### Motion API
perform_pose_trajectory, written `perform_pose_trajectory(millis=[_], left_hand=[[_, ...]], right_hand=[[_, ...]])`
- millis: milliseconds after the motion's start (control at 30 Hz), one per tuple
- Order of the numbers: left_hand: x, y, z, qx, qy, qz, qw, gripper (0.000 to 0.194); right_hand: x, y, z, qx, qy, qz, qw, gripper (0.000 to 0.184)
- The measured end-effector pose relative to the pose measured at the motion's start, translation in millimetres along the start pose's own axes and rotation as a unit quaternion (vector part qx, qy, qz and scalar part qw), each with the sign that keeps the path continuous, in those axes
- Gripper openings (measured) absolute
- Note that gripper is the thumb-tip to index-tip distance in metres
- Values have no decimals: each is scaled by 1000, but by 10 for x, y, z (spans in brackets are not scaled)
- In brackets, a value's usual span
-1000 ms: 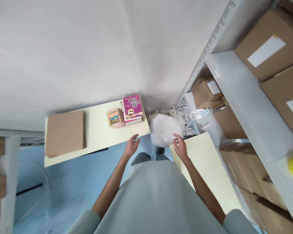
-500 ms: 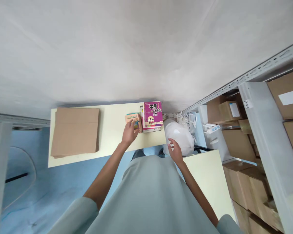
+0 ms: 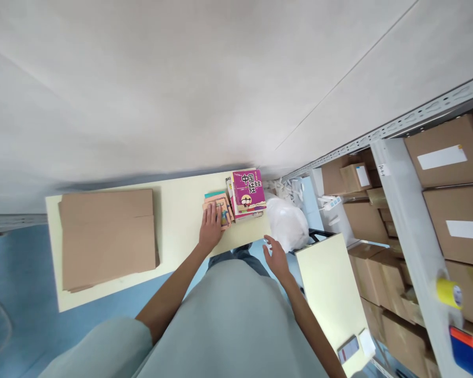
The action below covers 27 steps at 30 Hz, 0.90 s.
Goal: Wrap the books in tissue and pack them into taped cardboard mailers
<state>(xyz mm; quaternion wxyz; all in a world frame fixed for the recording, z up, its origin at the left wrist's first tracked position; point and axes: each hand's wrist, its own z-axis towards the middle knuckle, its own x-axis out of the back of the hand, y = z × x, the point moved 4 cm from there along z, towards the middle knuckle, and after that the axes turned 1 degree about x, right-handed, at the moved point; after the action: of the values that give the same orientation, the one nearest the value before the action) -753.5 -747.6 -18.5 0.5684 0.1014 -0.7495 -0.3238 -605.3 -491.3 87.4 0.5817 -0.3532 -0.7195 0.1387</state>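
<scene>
My left hand [image 3: 211, 229] lies with its fingers stretched over the top of a small orange book [image 3: 224, 214]. That book tops a short pile whose layers are slightly fanned, with a teal edge [image 3: 215, 194] showing at the back. Just right of the pile is a stack of larger books, topped by a purple book [image 3: 249, 189] with Chinese characters and a cartoon figure. My right hand [image 3: 276, 258] hovers off the front edge of the cream table [image 3: 181, 210], fingers apart and loosely bent, holding nothing.
Flat brown cardboard sheets [image 3: 108, 236] are stacked on the table's left. A white plastic bag [image 3: 287, 226] sits beyond its right end. A second cream table [image 3: 327, 283] holds a phone [image 3: 348, 349]. Shelves with cardboard boxes [image 3: 449, 152] and yellow tape [image 3: 449, 293] line the right.
The view has shifted, showing more of the right side. My left hand has settled flatter on the small books, which now look more spread. My right hand stays empty.
</scene>
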Motion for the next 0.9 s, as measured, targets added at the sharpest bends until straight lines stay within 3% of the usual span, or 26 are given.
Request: perform_pose_trajectory(millis=[267,433,533,700,833,900], left_hand=[[-126,189,-363,-10,-28,0,1000,70],[-326,544,-589,-29,-88,-23,995,64],[-504,927,-706,-74,-136,-76,985,62],[-771,1813,-839,-233,-217,-145,937,66],[-1038,2545,-923,-337,-248,-86,904,70],[-1213,2885,-1005,-380,-253,-43,889,71]], right_hand=[[-270,45,-276,10,-49,-12,999,44],[-315,187,-500,-19,-73,37,996,36],[-245,274,-643,-47,-61,129,989,36],[20,474,-847,-99,15,307,946,58],[336,847,-1100,-153,112,408,893,81],[527,1109,-1286,-159,152,443,869,78]])
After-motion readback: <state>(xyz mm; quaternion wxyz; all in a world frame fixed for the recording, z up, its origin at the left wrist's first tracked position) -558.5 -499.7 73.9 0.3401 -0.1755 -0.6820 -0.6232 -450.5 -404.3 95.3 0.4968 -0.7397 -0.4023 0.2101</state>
